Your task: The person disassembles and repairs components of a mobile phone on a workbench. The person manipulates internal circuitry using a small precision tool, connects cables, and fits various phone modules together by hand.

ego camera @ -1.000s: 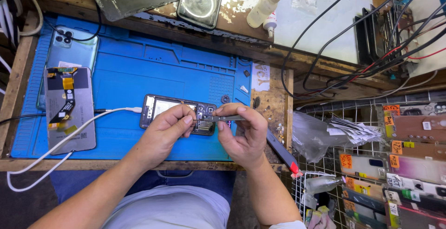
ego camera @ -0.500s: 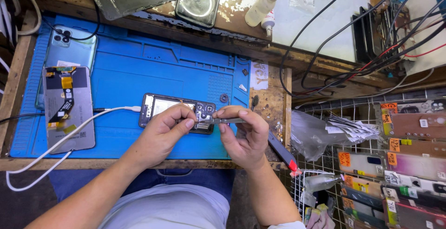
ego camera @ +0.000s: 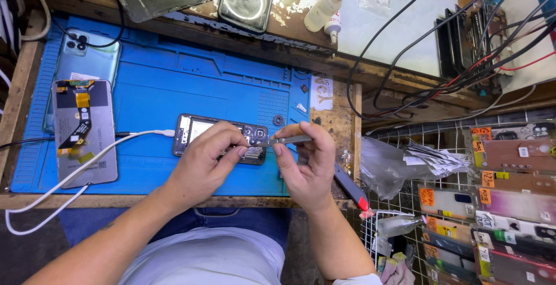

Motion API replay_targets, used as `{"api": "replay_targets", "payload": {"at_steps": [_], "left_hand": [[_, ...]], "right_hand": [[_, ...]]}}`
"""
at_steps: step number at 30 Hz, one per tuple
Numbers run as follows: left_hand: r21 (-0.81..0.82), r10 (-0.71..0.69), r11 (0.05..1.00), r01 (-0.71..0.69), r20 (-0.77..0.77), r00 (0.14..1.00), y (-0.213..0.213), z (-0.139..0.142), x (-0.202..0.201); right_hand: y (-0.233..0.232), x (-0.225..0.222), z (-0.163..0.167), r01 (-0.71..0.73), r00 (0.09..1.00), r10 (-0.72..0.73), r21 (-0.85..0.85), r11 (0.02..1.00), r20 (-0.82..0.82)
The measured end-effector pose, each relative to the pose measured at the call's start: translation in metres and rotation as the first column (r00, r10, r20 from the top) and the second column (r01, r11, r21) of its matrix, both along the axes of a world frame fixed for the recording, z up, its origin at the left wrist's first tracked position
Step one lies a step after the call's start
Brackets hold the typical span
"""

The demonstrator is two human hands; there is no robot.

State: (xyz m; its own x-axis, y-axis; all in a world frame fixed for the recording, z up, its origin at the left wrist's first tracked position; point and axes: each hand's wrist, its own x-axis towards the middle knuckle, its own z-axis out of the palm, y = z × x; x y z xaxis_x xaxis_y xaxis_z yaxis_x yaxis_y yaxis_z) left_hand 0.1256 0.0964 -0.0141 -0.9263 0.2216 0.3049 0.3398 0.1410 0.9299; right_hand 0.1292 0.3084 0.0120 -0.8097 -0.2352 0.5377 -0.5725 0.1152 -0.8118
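An opened phone [ego camera: 200, 133] lies back-up on the blue work mat [ego camera: 162, 88], with a white cable [ego camera: 98, 155] plugged into its left end. My left hand [ego camera: 202, 160] rests on the phone's right half, fingers curled over it. My right hand [ego camera: 307, 163] pinches grey metal tweezers [ego camera: 284, 141] whose tips point left at the phone's camera end. Both hands nearly touch above that end.
A detached phone screen with flex cable [ego camera: 84, 131] and a light blue back cover [ego camera: 87, 59] lie at the mat's left. Glue bottles [ego camera: 327, 7], dark phone parts and cables sit at the back. A wire rack of packaged phone cases [ego camera: 504, 204] stands at right. A red-tipped tool [ego camera: 350, 188] lies by the bench edge.
My hands stay over the phone's right end; the tweezers shifted slightly, and the view tilted a little. Nothing was picked up or put down.
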Motion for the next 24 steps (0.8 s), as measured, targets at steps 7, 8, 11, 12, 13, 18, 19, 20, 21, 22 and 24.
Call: {"api": "replay_targets", "payload": {"at_steps": [7, 8, 11, 12, 13, 18, 19, 20, 21, 22, 24], "left_hand": [[-0.222, 0.016, 0.97, -0.103, -0.361, 0.932, -0.0012, 0.0049, -0.0067], [-0.219, 0.014, 0.971, -0.095, -0.345, 0.939, -0.0012, 0.0045, -0.007], [-0.174, 0.037, 0.98, -0.094, -0.307, 0.951, -0.001, 0.0029, -0.0067], [-0.165, 0.043, 0.982, -0.097, -0.301, 0.953, -0.001, 0.0023, -0.0065], [-0.156, 0.052, 0.982, -0.102, -0.293, 0.955, -0.001, 0.0019, -0.0063], [-0.148, 0.072, 0.982, -0.12, -0.299, 0.951, -0.0025, 0.0009, -0.0051], [-0.148, 0.081, 0.98, -0.131, -0.306, 0.949, -0.002, 0.0011, -0.0049], [-0.148, 0.089, 0.979, -0.142, -0.314, 0.945, -0.002, 0.0012, -0.0048], [-0.154, 0.085, 0.978, -0.139, -0.318, 0.944, -0.0018, 0.0015, -0.0045], [-0.159, 0.08, 0.978, -0.137, -0.321, 0.944, -0.0021, 0.0018, -0.004], [-0.158, 0.076, 0.979, -0.131, -0.315, 0.946, -0.0014, 0.0024, -0.0033]], "right_hand": [[-0.0018, -0.0025, 0.0041, 0.04, 0.998, -0.045, 0.119, 0.992, 0.038], [-0.0024, -0.0024, 0.0036, 0.033, 0.998, -0.038, 0.096, 0.995, 0.047], [-0.0031, -0.002, 0.0018, 0.035, 0.992, -0.034, -0.005, 0.999, 0.121], [-0.0034, -0.0016, 0.0012, 0.046, 0.993, -0.046, 0.0, 0.999, 0.113], [-0.0033, -0.0012, 0.0007, 0.055, 0.993, -0.056, 0.005, 0.998, 0.105], [-0.0032, -0.0009, 0.0001, 0.056, 0.994, -0.057, 0.014, 0.998, 0.092], [-0.0027, -0.0011, 0.0002, 0.056, 0.995, -0.058, 0.023, 0.998, 0.085], [-0.0029, -0.0009, 0.0001, 0.056, 0.995, -0.058, 0.033, 0.998, 0.077], [-0.0027, -0.0007, 0.0, 0.049, 0.996, -0.051, 0.026, 0.998, 0.069], [-0.0032, 0.0, -0.0003, 0.042, 0.997, -0.043, 0.02, 0.999, 0.061], [-0.003, 0.0007, -0.0007, 0.033, 0.998, -0.033, 0.012, 0.999, 0.05]]}}
